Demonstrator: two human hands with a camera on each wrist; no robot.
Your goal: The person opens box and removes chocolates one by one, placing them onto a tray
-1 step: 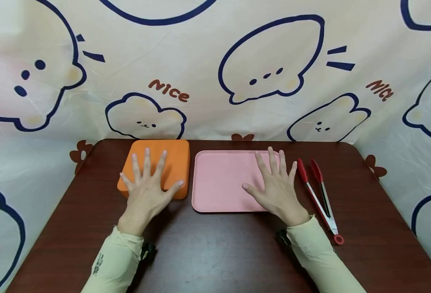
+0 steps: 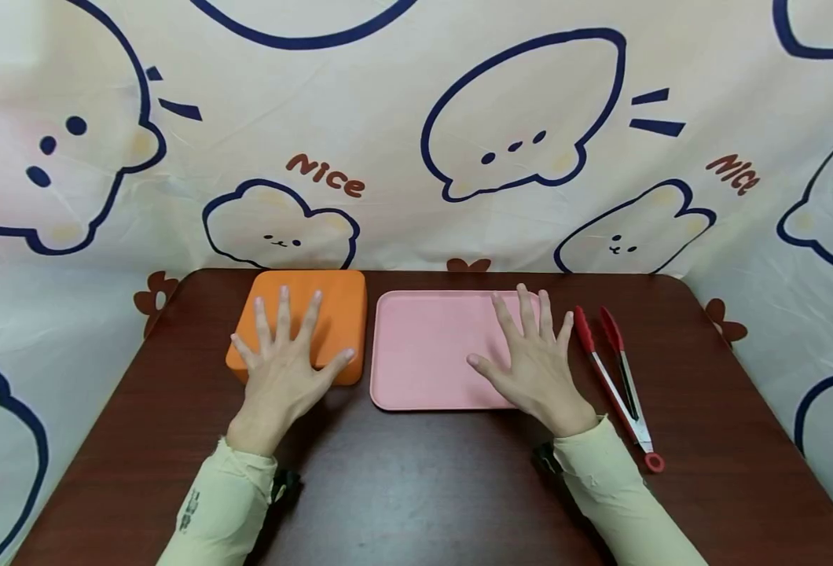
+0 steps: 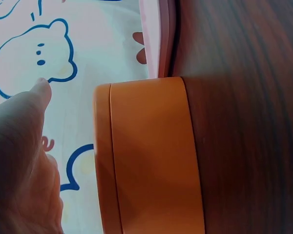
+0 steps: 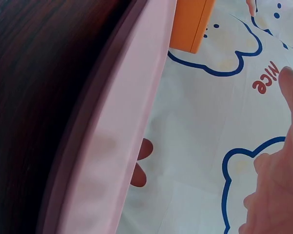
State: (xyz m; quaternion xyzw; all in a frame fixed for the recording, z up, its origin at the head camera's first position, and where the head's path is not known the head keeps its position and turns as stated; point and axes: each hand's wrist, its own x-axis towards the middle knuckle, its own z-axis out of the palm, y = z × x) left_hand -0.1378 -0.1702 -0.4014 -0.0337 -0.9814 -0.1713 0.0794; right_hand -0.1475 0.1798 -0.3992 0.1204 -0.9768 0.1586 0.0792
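My left hand (image 2: 284, 373) is held over an orange box (image 2: 342, 299), fingers spread and straight. In the left wrist view a gap shows between that hand and the box, whose side (image 3: 156, 161) has a seam near the top like a lid's edge. Over the right part of a pink rectangular tray (image 2: 423, 346) my right hand (image 2: 540, 373) hovers with spread fingers, holding nothing. The right wrist view shows space between it and the tray's surface (image 4: 122, 102). Red-tipped metal tongs (image 2: 625, 393) lie just right of this hand, their arms apart.
Everything stands on a dark brown wooden table (image 2: 402, 495). A white cloth (image 2: 388, 118) with blue cartoon outlines and the word "Nice" hangs behind the table and along both sides. The box and tray sit side by side toward the back edge.
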